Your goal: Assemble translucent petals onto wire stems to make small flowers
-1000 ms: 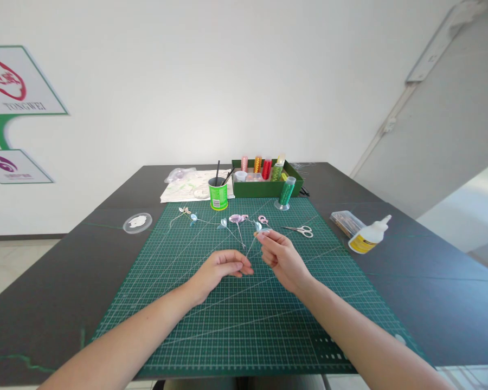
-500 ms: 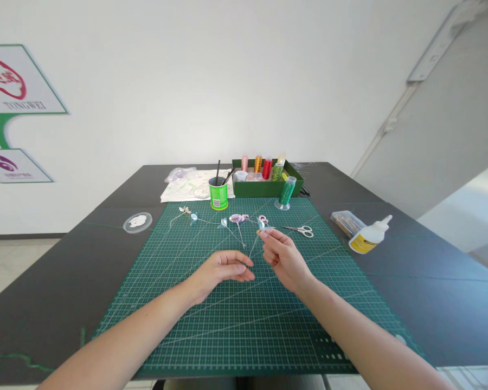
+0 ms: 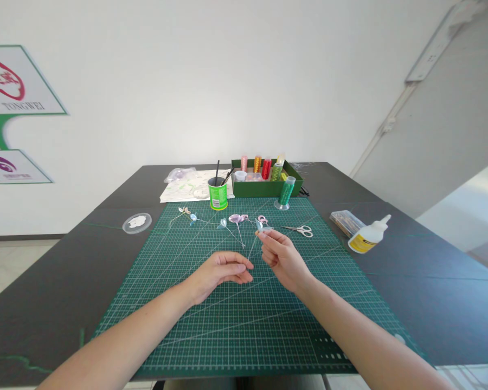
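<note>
Above the green mat [image 3: 211,336], the fingers of the left hand [image 3: 225,269] curve loosely at the lower end of a thin stem [image 3: 252,247], and I cannot tell if they grip it; farther, those of the right hand [image 3: 282,254] pinch its top beside the blue flower [image 3: 259,224]. The flower seems light and fragile, so the bendable stem is probably better to hold. Behind lies a purple flower [image 3: 235,218].

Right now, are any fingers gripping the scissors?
No, the scissors lie on the green cutting mat, while the right fingers pinch a pale blue petalled piece.
</note>
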{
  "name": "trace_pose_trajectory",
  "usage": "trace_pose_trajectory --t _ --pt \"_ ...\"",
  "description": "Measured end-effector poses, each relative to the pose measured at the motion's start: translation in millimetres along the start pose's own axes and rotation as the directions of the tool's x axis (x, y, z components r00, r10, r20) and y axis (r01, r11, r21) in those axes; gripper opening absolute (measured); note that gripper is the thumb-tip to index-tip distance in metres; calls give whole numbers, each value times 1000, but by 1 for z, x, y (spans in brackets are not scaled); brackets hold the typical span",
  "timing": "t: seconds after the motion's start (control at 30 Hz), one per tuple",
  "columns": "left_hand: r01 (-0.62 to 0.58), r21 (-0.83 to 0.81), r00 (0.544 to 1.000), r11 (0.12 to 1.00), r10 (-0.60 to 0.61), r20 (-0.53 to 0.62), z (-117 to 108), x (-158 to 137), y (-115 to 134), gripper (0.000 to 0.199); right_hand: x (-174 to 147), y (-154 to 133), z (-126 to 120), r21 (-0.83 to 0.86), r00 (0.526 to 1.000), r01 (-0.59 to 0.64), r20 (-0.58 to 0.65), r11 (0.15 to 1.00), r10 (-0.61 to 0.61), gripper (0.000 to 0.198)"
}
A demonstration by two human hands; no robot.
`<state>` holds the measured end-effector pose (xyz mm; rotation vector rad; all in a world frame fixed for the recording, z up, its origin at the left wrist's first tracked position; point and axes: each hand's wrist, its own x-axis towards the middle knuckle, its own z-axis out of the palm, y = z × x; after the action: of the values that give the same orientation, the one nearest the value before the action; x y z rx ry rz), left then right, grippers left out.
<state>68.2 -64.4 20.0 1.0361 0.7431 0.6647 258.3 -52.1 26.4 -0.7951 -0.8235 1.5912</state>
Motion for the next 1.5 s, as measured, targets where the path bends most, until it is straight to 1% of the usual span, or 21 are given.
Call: trace_pose_trajectory --t 0.2,0.57,0.77,0.87,0.93,1.0,1.07,1.17,1.23,1.33,1.5 --pt "15 15 1000 1000 -15 -10 0 1 -1 22 0 1 1 -6 1000 17 -9 1000 -17 27" --pt "0 -20 1000 1000 0 -13 2 0 0 22 2 0 -2 24 999 40 -11 999 -40 25" --pt "15 12 1000 1000 -15 2 3 -1 -2 18 2 -5 -3 49 997 73 -32 996 -72 25" --pt "-35 66 999 997 36 -15 2 1 -3 17 2 -4 -3 43 997 68 -23 997 -67 25" --pt "-116 134 991 984 123 -43 1 2 -5 21 1 -1 -2 11 998 62 -14 998 -62 25" --pt "-197 219 974 956 215 -65 1 2 -6 26 1 2 -1 -24 998 58 -10 998 -58 25" --pt "-242 329 955 913 283 -83 2 2 -7 28 0 6 1 -54 999 52 -11 997 -52 26" --pt "-242 520 933 820 343 -107 3 0 -8 28 -1 8 3 -87 999 44 -15 995 -46 27" --pt "-226 592 927 774 357 -114 4 -1 -8 28 -1 9 4 -99 999 40 -18 994 -42 27" --pt "-206 596 929 776 346 -129 5 -1 -8 29 -1 9 4 -104 999 40 -28 994 -43 27" --pt "-175 508 946 843 287 -151 4 1 -7 29 -1 9 4 -109 998 46 -29 993 -49 27"
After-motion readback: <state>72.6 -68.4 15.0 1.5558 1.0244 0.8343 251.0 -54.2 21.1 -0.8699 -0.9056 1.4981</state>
